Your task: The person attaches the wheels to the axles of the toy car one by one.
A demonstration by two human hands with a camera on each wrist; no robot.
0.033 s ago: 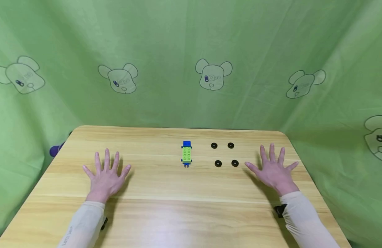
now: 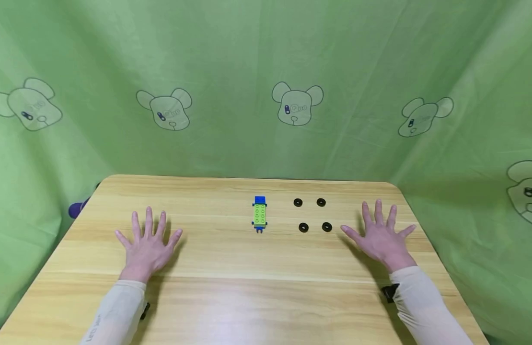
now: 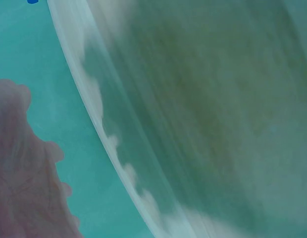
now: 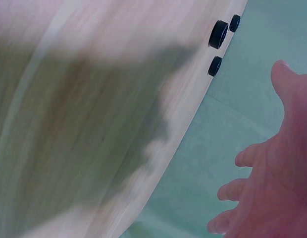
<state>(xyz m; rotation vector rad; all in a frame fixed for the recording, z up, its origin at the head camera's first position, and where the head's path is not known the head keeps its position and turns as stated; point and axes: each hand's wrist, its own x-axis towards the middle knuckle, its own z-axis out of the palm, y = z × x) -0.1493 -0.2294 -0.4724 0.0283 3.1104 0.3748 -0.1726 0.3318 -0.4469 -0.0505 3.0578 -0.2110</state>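
My left hand [image 2: 147,251] hovers palm down above the left part of the table, fingers straight and spread, holding nothing. On the right, my right hand [image 2: 384,242] is held the same way, its thumb pointing toward several small black tires [image 2: 303,227]. Between the hands lies a toy vehicle base of building bricks, with a lime green studded top [image 2: 260,214], a blue brick [image 2: 260,199] at its far end and blue pegs at its sides. The right wrist view shows black tires [image 4: 219,34] beyond the thumb; both wrist views show each hand's shadow on the tabletop.
The light wooden table [image 2: 214,287] has rounded far corners. A green curtain [image 2: 231,143] with printed bear heads hangs behind it and along both sides. Something purple [image 2: 76,210] shows past the table's left edge.
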